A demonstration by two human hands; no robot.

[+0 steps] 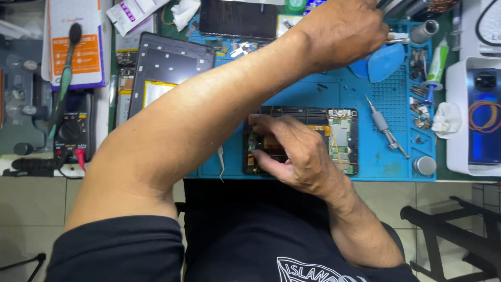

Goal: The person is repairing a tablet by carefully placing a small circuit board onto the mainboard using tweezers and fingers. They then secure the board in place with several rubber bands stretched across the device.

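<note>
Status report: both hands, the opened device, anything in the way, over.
Left hand reaching to the tools at mat's far edge. Right hand pinching inside opened device. Left forearm crosses above the device.

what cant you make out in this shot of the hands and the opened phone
Head view only:
- Left hand: fingertips cut off by the top edge, so what they grip among the tools is unclear.
- Opened phone: its left half is hidden under the right hand.
- Right fingertips: too small to tell if they pinch a part.
- Screws on the blue mat: too small to count.
</note>
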